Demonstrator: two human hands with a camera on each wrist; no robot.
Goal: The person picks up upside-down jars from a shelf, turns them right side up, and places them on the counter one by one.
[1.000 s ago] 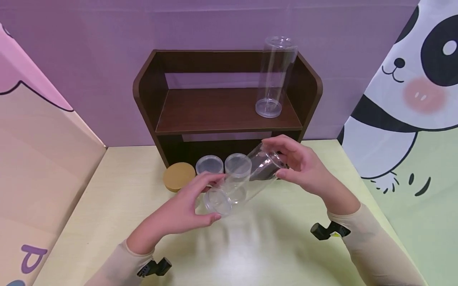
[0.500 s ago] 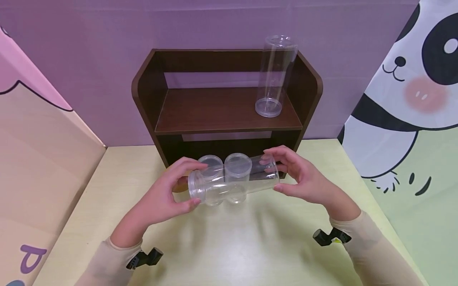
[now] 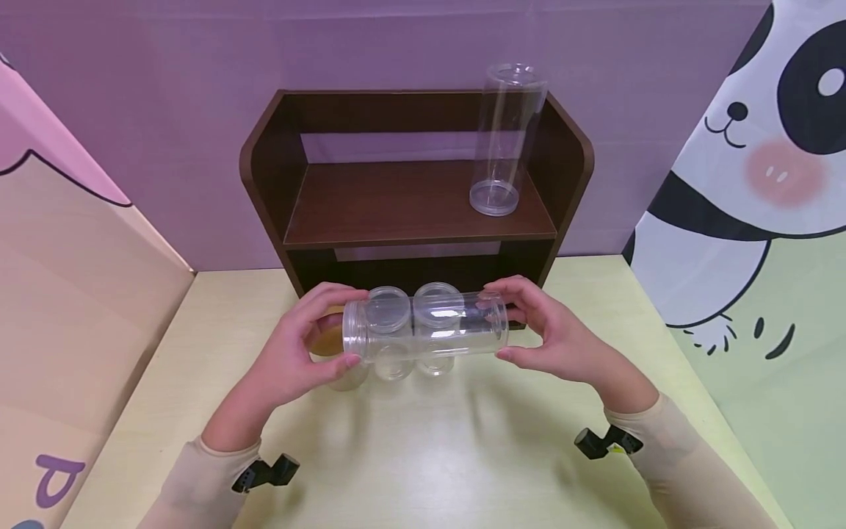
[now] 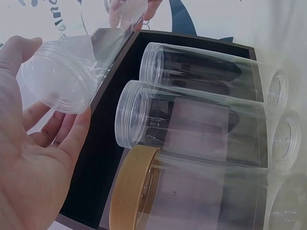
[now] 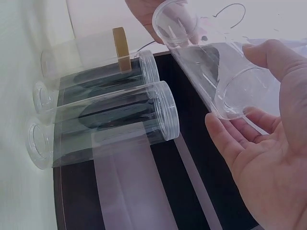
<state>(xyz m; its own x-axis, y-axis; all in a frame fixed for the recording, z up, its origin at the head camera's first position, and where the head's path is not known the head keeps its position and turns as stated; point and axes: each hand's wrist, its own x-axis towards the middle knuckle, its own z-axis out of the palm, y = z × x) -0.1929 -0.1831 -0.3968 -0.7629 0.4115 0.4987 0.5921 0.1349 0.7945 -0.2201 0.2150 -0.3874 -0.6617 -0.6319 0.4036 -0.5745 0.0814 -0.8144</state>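
- Your left hand [image 3: 300,353] curls its grip round the lidded end of a clear jar [image 3: 426,330]
- Your right hand [image 3: 548,334] pinches the jar's other end between fingers and thumb
- The jar lies level in the air above the counter [image 3: 463,455]
- Behind it stand two clear lidded jars [image 3: 390,305] and a tan-lidded jar [image 3: 327,342]
- On the brown shelf [image 3: 396,206] stands a tall clear jar [image 3: 505,139]
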